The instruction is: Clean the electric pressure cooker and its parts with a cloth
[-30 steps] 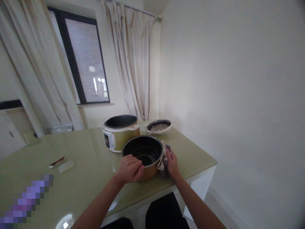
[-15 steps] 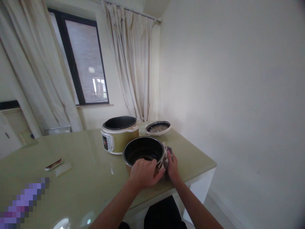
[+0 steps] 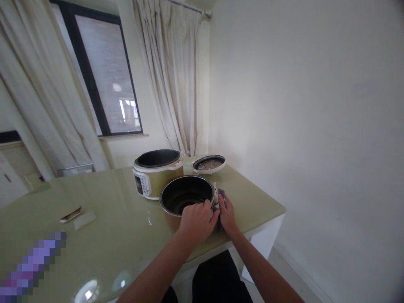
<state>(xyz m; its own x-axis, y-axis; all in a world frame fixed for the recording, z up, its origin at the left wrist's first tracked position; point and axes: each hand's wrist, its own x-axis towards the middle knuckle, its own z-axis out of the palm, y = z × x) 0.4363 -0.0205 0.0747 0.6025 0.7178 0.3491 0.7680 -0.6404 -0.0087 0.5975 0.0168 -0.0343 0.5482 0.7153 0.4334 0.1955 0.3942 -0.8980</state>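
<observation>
The left hand (image 3: 197,221) is curled at the near right rim of the inner pot (image 3: 183,195), back of the hand uppermost, with the fingers bent over the edge toward the dark interior and the thumb extended to the right, close to the cloth (image 3: 216,197). The left fingertips are concealed by the hand itself; whether they are clamped on the rim or merely laid over it cannot be told. The right hand (image 3: 226,215) is partly closed around the bunched cloth at the right side of the pot, pinching it with the thumb uppermost; the remaining right fingers are largely hidden. The two hands are just beside each other, neither one spread flat. The cloth lies between the right hand and the outer wall of the pot and rises to the rim. The inner pot is upright, opening upward, at the near edge of the worktop (image 3: 120,227), right of its visible middle. The cooker body (image 3: 164,179) stands behind the pot and to the left, uncovered, with its control panel (image 3: 142,184) at the left of its front. The lid (image 3: 208,165) lies at the far right, inner face up, apart from both vessels. Well to the left, a narrow white piece with a dark top (image 3: 71,214) lies beside a pale flat piece (image 3: 84,220). A pixelated purple object (image 3: 33,267) occupies the near left.
</observation>
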